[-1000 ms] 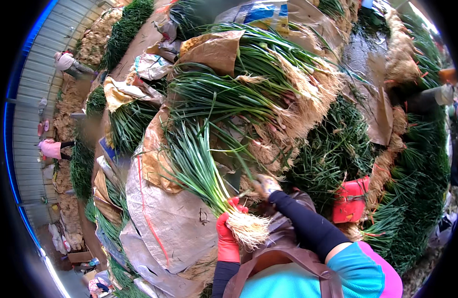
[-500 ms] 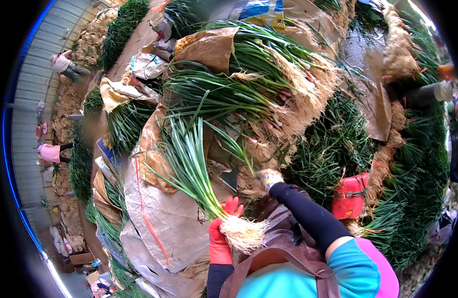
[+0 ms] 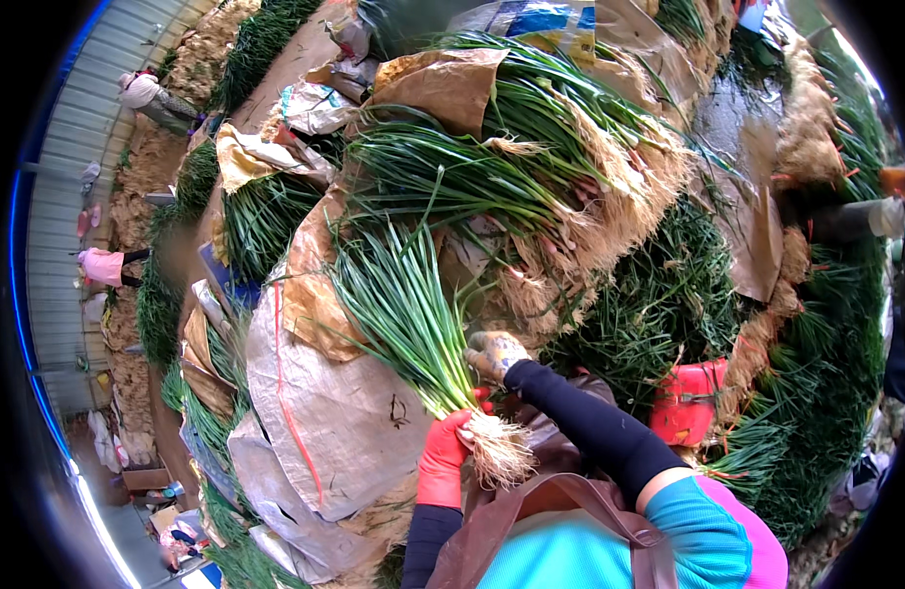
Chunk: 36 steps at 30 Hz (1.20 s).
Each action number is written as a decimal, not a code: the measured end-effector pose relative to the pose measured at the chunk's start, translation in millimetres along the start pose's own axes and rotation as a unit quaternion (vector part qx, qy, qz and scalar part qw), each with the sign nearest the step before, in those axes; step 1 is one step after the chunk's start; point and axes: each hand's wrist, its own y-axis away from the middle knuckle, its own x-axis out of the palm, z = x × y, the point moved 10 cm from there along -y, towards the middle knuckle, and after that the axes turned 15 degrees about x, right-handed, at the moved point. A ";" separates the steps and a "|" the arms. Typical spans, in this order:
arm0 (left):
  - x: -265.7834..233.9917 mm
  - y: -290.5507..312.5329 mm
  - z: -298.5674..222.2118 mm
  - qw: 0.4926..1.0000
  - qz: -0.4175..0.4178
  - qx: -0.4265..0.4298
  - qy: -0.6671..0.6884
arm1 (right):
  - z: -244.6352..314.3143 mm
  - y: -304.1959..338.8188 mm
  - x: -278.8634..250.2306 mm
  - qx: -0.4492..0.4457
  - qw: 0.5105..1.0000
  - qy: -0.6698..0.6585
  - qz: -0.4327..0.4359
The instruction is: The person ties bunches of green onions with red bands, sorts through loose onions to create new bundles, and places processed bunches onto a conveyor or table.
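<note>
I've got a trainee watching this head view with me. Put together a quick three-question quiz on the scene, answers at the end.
1. What colour is the glove on the left hand, which holds a bunch of green onions?
A) blue
B) red
C) black

2. True or false: the roots of that bunch, not its leaves, point toward the turquoise top.

3. Fill in: in the picture, the red plastic container lies to the ___ of the right hand.

Key:
1. B, red
2. True
3. right
</note>
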 end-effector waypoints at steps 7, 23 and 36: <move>60.6 29.4 -38.8 0.980 0.047 0.096 0.170 | -96.3 7.3 -32.9 0.103 0.951 0.276 -0.094; 53.0 -24.9 -3.1 0.982 0.078 0.060 0.159 | -1.2 54.5 -54.2 -0.070 0.983 0.132 -0.109; 19.5 -26.6 31.8 0.920 0.203 -0.024 0.334 | 24.5 32.2 -31.3 -0.090 0.986 0.087 -0.110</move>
